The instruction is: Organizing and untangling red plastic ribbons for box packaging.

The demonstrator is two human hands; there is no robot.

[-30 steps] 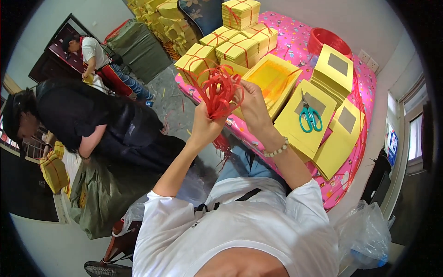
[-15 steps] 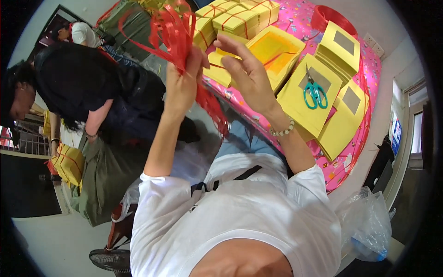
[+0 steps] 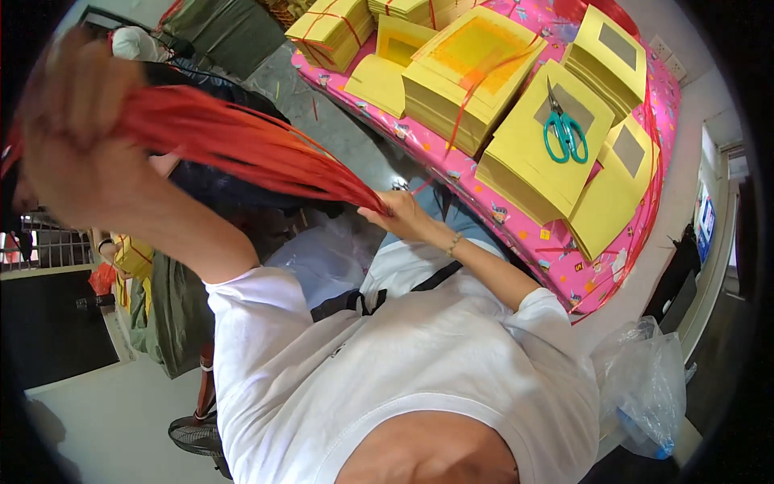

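Clamping red ribbons (image 3: 258, 145) in my left hand (image 3: 81, 105) and right hand (image 3: 409, 216), I see scissors (image 3: 559, 119) on yellow sheets (image 3: 532, 169); ribbons partly block a co-worker (image 3: 254, 192).

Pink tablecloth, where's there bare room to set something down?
The pink tablecloth shows along its near edge, before the yellow paper stacks, and at the near right corner, between those and the red ribbon. The middle is crowded: stacks close together, teal-handled scissors on one; tied yellow bundles crowd the far left.
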